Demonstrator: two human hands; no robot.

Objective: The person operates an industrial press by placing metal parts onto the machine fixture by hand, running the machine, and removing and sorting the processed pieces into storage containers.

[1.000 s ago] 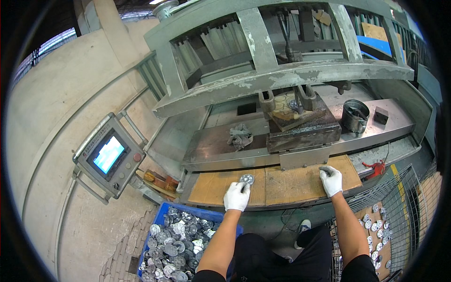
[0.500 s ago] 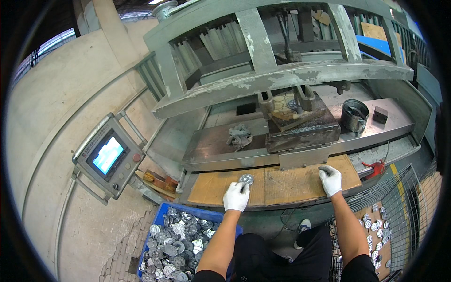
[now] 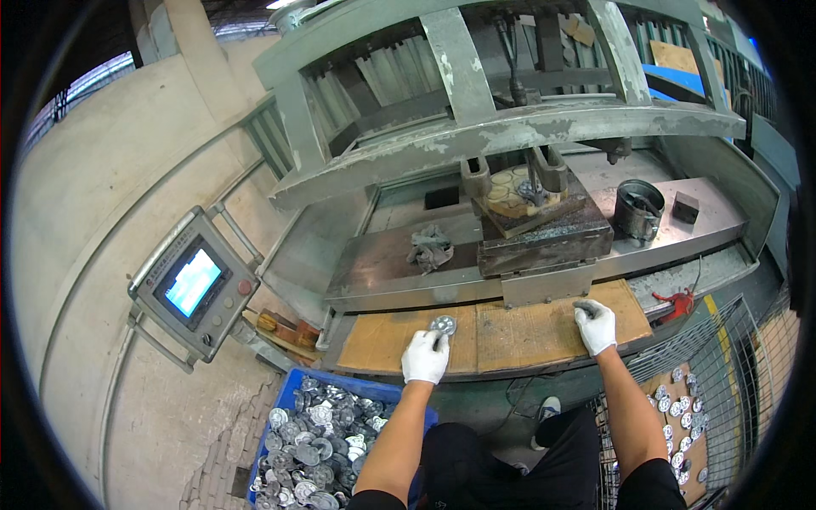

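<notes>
My left hand (image 3: 425,355), in a white glove with darkened fingertips, has its fingers closed on the near edge of a round metal casting (image 3: 443,325). This silvery disc with a patterned face lies at the left part of a brown cardboard sheet (image 3: 518,344). Farther right, my gloved right hand (image 3: 595,326) rests at the cardboard with its fingers curled in, and no object shows in them. Beyond the cardboard a machine fixture (image 3: 512,201) sits on a dark metal block (image 3: 544,246), with another metal piece in it under a thin upright tool.
A blue bin (image 3: 293,382) heaped with similar castings stands at lower left. A wire cage (image 3: 722,357) at right holds more, spread on cardboard. On the machine bed are a grey rag (image 3: 431,249), a metal pot (image 3: 639,209) and a small block (image 3: 685,207). A control panel (image 3: 195,289) hangs at left.
The whole view has shifted slightly, so everything sits a little farther left. Both hands keep their places on the cardboard, the left one still on the casting.
</notes>
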